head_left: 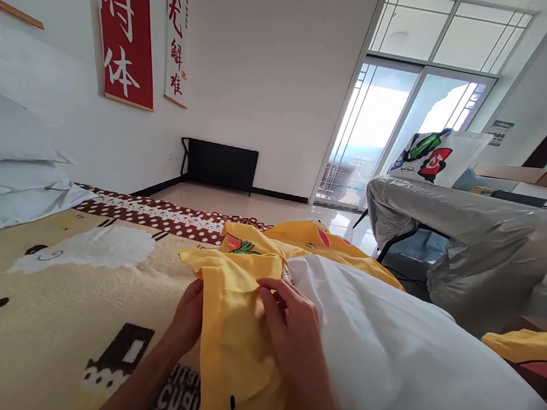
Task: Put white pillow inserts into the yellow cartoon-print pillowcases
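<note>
A yellow pillowcase (236, 312) with printed fruit lies bunched over the bed in front of me. At its left edge my left hand (188, 314) is closed on the fabric, its fingertips hidden behind the cloth. My right hand (293, 316) pinches the pillowcase between thumb and fingers, just left of a plump white pillow (385, 349). The far end of that pillow meets the yellow cloth. More yellow printed fabric (319, 236) spreads out beyond both hands.
A patterned beige blanket (156, 277) covers the bed. White pillows (6, 168) are stacked at the left. On the right, a plastic-covered table (474, 215) carries a printed bag (437, 158) and boxes. A black folded panel (221, 165) leans against the far wall.
</note>
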The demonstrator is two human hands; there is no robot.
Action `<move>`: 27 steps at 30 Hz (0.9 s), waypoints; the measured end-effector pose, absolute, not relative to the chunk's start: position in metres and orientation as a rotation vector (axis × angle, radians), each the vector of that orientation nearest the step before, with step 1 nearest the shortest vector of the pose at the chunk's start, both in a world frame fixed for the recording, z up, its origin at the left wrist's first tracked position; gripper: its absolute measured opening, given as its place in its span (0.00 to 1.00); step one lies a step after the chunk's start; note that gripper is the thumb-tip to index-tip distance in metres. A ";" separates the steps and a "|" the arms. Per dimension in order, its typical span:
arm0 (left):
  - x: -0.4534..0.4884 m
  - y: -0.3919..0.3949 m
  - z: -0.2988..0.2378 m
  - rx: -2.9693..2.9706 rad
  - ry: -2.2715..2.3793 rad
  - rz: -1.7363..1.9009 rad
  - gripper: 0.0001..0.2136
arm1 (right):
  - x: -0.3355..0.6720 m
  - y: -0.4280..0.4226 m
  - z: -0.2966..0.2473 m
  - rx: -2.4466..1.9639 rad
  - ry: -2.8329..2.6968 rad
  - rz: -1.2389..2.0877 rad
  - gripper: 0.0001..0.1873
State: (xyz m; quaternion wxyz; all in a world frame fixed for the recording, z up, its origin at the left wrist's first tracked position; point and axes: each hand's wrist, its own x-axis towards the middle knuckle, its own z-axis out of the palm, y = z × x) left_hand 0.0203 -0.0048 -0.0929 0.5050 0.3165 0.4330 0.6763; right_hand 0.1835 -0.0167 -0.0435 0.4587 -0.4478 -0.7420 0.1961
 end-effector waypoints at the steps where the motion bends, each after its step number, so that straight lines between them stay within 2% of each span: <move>1: 0.023 -0.009 -0.093 0.769 1.045 1.625 0.17 | 0.181 -0.018 -0.043 -1.108 -1.875 0.503 0.12; 7: 0.034 -0.032 -0.089 0.944 0.989 1.523 0.21 | 0.173 -0.030 -0.040 -1.154 -2.008 0.601 0.06; 11: 0.038 -0.036 -0.085 1.069 0.971 1.488 0.18 | 0.172 -0.028 -0.041 -1.146 -1.945 0.639 0.11; 21: 0.039 -0.025 -0.085 1.316 1.145 1.508 0.19 | 0.175 -0.002 -0.057 -0.972 -1.546 0.712 0.14; 27: 0.020 -0.041 -0.066 1.731 1.220 1.308 0.19 | 0.176 0.000 -0.056 -0.898 -1.453 0.734 0.14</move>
